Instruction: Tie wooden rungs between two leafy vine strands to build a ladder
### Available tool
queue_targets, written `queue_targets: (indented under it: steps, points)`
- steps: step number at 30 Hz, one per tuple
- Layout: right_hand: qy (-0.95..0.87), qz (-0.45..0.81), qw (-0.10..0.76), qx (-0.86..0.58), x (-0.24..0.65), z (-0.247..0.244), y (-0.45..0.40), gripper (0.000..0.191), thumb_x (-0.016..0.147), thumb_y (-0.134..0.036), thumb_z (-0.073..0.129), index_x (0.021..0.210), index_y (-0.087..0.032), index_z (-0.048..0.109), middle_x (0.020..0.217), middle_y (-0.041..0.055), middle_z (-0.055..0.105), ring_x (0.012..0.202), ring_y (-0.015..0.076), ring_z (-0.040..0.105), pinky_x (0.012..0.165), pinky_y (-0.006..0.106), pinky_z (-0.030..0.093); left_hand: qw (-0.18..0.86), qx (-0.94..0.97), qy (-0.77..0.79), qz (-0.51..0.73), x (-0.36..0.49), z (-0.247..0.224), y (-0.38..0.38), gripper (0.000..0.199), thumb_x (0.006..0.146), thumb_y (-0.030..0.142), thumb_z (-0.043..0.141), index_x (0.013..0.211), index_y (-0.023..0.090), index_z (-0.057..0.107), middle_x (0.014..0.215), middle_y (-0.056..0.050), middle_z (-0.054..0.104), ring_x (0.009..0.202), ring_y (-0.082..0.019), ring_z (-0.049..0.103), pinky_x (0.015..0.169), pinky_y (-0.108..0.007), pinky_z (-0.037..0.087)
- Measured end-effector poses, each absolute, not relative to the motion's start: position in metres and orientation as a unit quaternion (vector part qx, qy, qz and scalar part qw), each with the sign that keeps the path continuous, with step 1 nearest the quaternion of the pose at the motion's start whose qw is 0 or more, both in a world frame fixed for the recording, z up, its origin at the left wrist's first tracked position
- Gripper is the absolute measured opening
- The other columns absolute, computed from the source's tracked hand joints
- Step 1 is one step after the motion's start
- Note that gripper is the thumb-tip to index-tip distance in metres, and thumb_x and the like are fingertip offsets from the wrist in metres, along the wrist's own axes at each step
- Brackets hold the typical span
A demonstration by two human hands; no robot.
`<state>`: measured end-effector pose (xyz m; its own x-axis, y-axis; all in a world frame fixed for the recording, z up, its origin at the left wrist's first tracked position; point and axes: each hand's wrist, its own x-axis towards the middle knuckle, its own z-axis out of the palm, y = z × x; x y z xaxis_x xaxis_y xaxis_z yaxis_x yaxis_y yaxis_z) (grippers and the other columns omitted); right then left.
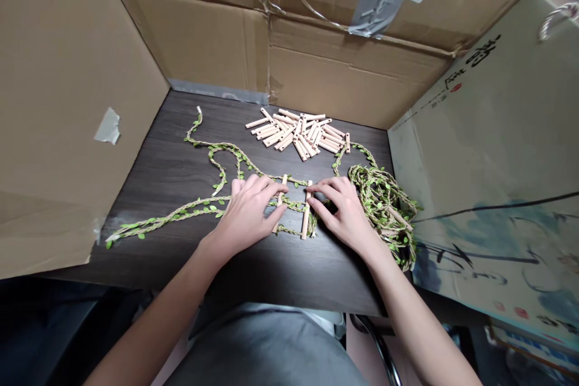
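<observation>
My left hand (249,208) is closed at a short wooden dowel (280,198), with fingertips and thumb on it. A second wooden dowel (306,221) stands parallel to its right, and the fingertips and thumb of my right hand (342,210) pinch at its upper part. Twine with green leaves (295,206) runs between the two dowels in several strands, like a small ladder. Leafy twine ends (174,215) trail off to the left of my left hand. My palms hide part of the twine.
Behind my hands lies a pile of drilled wooden dowels (296,131). A tangled heap of leafy twine (384,208) sits to the right, with a dowel in it. Cardboard walls (217,42) and a printed paper bag (474,193) enclose the dark table (154,151).
</observation>
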<state>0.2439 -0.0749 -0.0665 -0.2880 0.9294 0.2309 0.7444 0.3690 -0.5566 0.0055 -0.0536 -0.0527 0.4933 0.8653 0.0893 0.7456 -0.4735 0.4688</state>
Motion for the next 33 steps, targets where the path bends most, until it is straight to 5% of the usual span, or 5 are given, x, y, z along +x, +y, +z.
queue_targets:
  steps: [13, 22, 29, 33]
  points:
    - [-0.779, 0.2, 0.274, -0.527, 0.25, -0.056, -0.076, 0.023, 0.105, -0.031, 0.054, 0.12, -0.024, 0.07, 0.109, 0.0085, 0.069, 0.106, 0.0268, 0.058, 0.095, 0.046, 0.046, 0.204, 0.839, 0.474, 0.174, 0.005, -0.051, -0.053, 0.022, 0.1, 0.031, 0.057, 0.118, 0.025, 0.068, 0.114, -0.004, 0.068, 0.108, -0.026, 0.057, 0.09, -0.041, 0.033]
    - [-0.81, 0.205, 0.229, -0.499, 0.246, -0.056, -0.078, 0.032, 0.097, -0.043, 0.069, 0.121, -0.024, 0.07, 0.099, 0.0059, 0.068, 0.1, 0.0249, 0.057, 0.092, 0.043, 0.044, 0.202, 0.84, 0.471, 0.18, 0.004, -0.051, -0.054, 0.017, 0.1, 0.029, 0.057, 0.109, 0.025, 0.071, 0.112, -0.004, 0.068, 0.107, -0.026, 0.057, 0.089, -0.043, 0.033]
    - [-0.805, 0.17, 0.255, -0.508, 0.244, -0.055, -0.079, 0.023, 0.103, -0.04, 0.059, 0.113, -0.021, 0.07, 0.086, 0.004, 0.067, 0.087, 0.0219, 0.059, 0.082, 0.038, 0.041, 0.294, 0.795, 0.421, 0.324, -0.001, -0.038, -0.065, 0.016, 0.103, 0.022, 0.051, 0.106, 0.019, 0.067, 0.104, -0.006, 0.069, 0.098, -0.019, 0.062, 0.088, -0.034, 0.049]
    - [-0.816, 0.147, 0.222, -0.514, 0.241, -0.059, -0.079, 0.031, 0.104, -0.044, 0.055, 0.12, -0.02, 0.067, 0.089, 0.0063, 0.069, 0.087, 0.0238, 0.061, 0.08, 0.038, 0.042, 0.221, 0.777, 0.45, 0.38, -0.037, -0.048, -0.131, 0.019, 0.094, 0.01, 0.057, 0.104, 0.025, 0.064, 0.093, -0.002, 0.072, 0.085, -0.018, 0.067, 0.08, -0.034, 0.055]
